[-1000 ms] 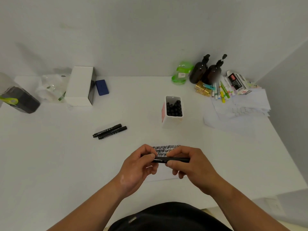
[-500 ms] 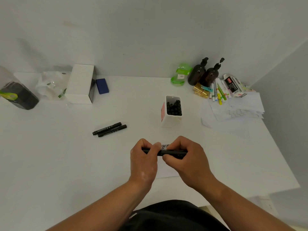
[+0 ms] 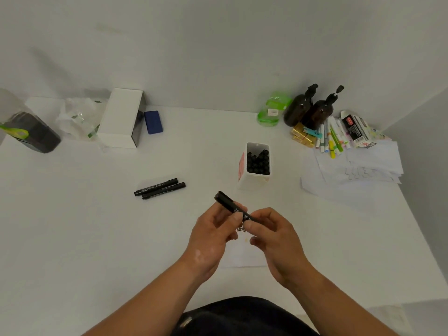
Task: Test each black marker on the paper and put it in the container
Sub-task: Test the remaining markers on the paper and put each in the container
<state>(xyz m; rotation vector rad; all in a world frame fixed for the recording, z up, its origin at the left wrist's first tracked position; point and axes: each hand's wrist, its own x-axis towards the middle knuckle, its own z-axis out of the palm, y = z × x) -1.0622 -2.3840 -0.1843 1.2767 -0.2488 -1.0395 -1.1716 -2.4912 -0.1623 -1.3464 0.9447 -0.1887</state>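
Note:
Both my hands hold one black marker (image 3: pixel 226 202) above the white paper (image 3: pixel 242 258). My left hand (image 3: pixel 213 235) pinches its middle, and my right hand (image 3: pixel 271 235) grips the near end. The marker tilts, its far end pointing up and left. Black test scribbles (image 3: pixel 241 229) show on the paper between my hands. Two more black markers (image 3: pixel 160 188) lie side by side on the table to the left. The white container (image 3: pixel 257 163) stands behind my hands, holding several black markers upright.
A white box (image 3: pixel 122 117), a blue eraser (image 3: pixel 153 122), a clear plastic bag (image 3: pixel 77 120) and a dark bag (image 3: pixel 31 132) sit at the back left. Two brown pump bottles (image 3: pixel 310 110), a green pouch (image 3: pixel 272 110), coloured pens (image 3: pixel 332 139) and loose papers (image 3: pixel 358 166) crowd the back right.
The marker was level between my hands; now its left end has swung up and away. My hands have opened apart slightly over the paper.

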